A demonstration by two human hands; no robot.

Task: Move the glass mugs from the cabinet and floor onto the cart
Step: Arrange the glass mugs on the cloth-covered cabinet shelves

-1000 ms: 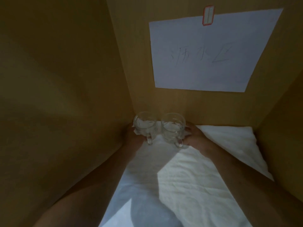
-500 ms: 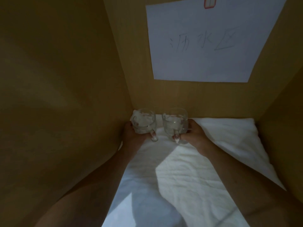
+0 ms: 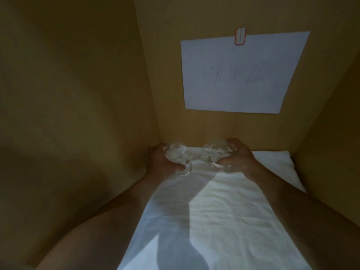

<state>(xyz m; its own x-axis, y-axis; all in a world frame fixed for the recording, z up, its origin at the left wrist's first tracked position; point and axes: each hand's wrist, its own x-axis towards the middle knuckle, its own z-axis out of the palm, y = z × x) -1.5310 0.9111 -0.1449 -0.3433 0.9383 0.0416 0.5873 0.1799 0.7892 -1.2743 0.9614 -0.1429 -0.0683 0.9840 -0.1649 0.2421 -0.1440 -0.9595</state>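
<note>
**Two mugs gripped, none carted**

Head view: at the cabinet's far left, the left hand (image 3: 163, 162) wraps curled fingers round one glass mug (image 3: 176, 155); the right hand (image 3: 236, 159) likewise grips the other mug (image 3: 215, 152), above the white cloth (image 3: 224, 211). Cart unseen; carrying remains

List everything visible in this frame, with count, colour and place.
mugs: 2, clear glass, at the back of the cabinet, left mug and right mug side by side
cloth: 1, white, covering the cabinet floor
paper: 1, white with faint handwriting, on the back wall
clip: 1, red-edged, at the paper's top edge
cabinet: 1, tan wood
left hand: grips the left mug
right hand: grips the right mug
</note>
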